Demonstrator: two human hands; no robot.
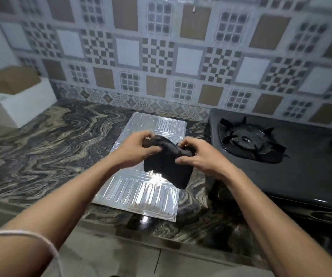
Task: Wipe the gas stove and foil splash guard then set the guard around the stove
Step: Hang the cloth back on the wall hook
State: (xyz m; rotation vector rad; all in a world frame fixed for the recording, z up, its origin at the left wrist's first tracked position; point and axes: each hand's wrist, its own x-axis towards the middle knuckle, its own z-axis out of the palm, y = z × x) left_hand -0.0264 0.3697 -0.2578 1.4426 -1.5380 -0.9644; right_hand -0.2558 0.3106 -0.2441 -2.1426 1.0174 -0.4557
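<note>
A silver foil splash guard (pixel 141 194) lies folded flat on the marbled counter, centre of view. Above it, both hands hold a dark cloth (pixel 168 166) that hangs down over the guard. My left hand (pixel 135 148) pinches the cloth's upper left part. My right hand (pixel 199 154) grips its upper right part. The black gas stove (pixel 301 166) stands to the right of the guard, its burner and pan support (pixel 249 140) near its left end.
The patterned tile wall (pixel 161 56) runs behind the counter (pixel 41 146). A white box holding a brown carton (pixel 15 92) sits at the back left. The counter's front edge (pixel 121 232) is close to my body.
</note>
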